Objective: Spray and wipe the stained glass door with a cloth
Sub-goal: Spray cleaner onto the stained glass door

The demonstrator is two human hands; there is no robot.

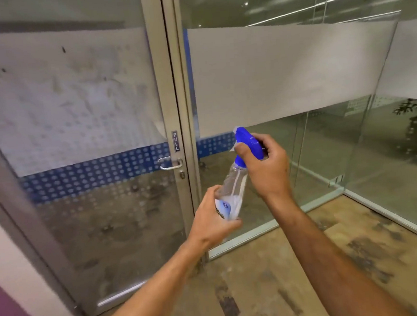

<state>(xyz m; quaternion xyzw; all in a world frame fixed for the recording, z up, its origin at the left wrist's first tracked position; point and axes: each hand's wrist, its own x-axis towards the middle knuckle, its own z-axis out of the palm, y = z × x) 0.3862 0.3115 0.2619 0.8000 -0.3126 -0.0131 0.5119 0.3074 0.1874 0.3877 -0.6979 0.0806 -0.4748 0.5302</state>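
The glass door (82,123) fills the left half of the head view, with a frosted dotted band, a blue dotted strip and dark smudges on it. A clear spray bottle (234,183) with a blue trigger head is held in front of the door frame, tilted with the head up and to the right. My left hand (214,219) grips the bottle's lower body by the label. My right hand (267,163) is closed around the blue trigger head. No cloth is in view.
The door's metal handle (169,164) and a PULL sign (175,141) sit on the frame at centre. A fixed glass partition (295,76) with a frosted band stands to the right. Patterned brown carpet (286,276) covers the floor. A purple and white wall (5,286) is at lower left.
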